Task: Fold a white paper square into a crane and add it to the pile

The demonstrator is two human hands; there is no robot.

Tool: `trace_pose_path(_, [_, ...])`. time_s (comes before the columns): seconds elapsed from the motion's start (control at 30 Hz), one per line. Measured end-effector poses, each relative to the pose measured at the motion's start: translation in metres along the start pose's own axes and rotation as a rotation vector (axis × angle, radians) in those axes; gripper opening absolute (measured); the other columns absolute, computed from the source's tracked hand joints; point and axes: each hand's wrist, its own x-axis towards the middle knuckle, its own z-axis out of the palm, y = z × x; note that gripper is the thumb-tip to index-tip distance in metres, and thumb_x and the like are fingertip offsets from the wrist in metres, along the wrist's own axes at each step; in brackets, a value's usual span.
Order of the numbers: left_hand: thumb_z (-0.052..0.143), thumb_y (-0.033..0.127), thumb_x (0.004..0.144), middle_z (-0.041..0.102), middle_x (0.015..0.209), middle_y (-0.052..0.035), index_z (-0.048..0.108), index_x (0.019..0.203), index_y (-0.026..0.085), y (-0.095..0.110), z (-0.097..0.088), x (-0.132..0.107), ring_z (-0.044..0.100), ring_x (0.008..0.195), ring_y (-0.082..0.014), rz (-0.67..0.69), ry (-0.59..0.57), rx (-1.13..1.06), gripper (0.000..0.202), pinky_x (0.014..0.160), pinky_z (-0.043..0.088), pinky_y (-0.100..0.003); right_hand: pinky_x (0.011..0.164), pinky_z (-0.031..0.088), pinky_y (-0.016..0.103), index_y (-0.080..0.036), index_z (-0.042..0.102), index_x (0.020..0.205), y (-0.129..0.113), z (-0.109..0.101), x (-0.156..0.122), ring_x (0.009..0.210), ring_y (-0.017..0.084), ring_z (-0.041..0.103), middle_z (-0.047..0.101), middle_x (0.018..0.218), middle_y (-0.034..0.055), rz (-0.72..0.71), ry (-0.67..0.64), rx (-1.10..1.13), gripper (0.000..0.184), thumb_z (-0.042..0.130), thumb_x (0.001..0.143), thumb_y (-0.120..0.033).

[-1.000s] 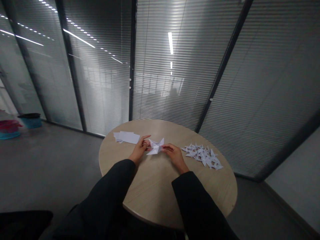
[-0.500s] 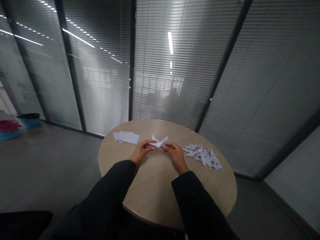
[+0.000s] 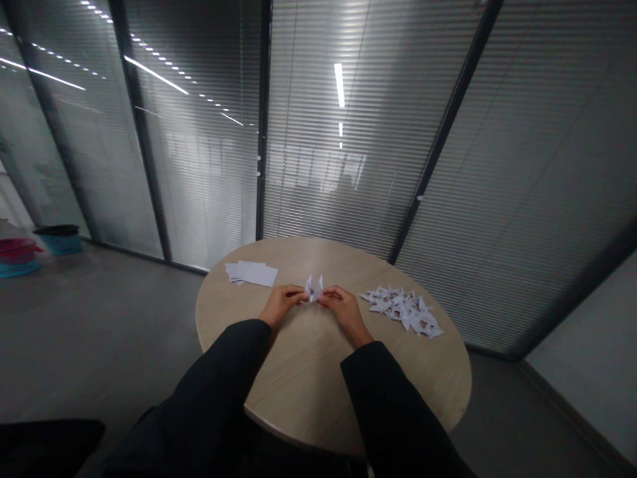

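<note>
Head — left hand, right hand, pinching origami

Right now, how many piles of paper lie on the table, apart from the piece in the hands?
2: a stack of flat white sheets on the left of the table, a heap of folded paper pieces on its right. None looks hidden.

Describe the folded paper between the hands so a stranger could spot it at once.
On the round wooden table, find the white paper stack and the folded paper heap. Between them, the left hand and right hand pinch one small folded paper, the only piece held up.
</note>
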Motion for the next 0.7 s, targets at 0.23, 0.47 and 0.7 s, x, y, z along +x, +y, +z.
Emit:
trace_pose_path(0.23, [0.069, 0.029, 0.066, 0.066, 0.066, -0.0032, 0.065, 0.101, 0.011, -0.002, 0.001, -0.001, 0.059, 0.06, -0.0134, 0.022, -0.04, -0.006, 0.039, 0.055, 0.045, -0.023, 0.059, 0.047, 0.027, -0.02, 0.058, 0.077, 0.003, 0.002, -0.001, 0.059, 0.015, 0.06, 0.063, 0.064, -0.0017, -0.05, -0.073, -0.035, 0.03, 0.076, 0.059, -0.035])
trace_pose_path(0.47, [0.073, 0.029, 0.062, 0.065, 0.069, -0.0038, 0.061, 0.096, 0.011, -0.006, 0.0, 0.002, 0.061, 0.064, -0.014, -0.053, -0.083, -0.107, 0.04, 0.055, 0.047, -0.023, 0.06, 0.046, 0.026, -0.021, 0.053, 0.093, 0.007, 0.0, 0.001, 0.059, 0.014, 0.059, 0.064, 0.066, -0.0025, -0.045, -0.083, -0.048, 0.04, 0.074, 0.061, -0.032])
trace_pose_path(0.7, [0.076, 0.035, 0.059, 0.067, 0.075, -0.0077, 0.065, 0.084, 0.01, -0.012, -0.002, 0.004, 0.06, 0.062, -0.0141, -0.085, -0.106, -0.127, 0.037, 0.055, 0.047, -0.024, 0.062, 0.046, 0.027, -0.018, 0.062, 0.077, 0.011, 0.0, 0.002, 0.067, 0.016, 0.06, 0.065, 0.072, 0.0019, -0.039, -0.094, -0.121, 0.026, 0.074, 0.059, -0.032])
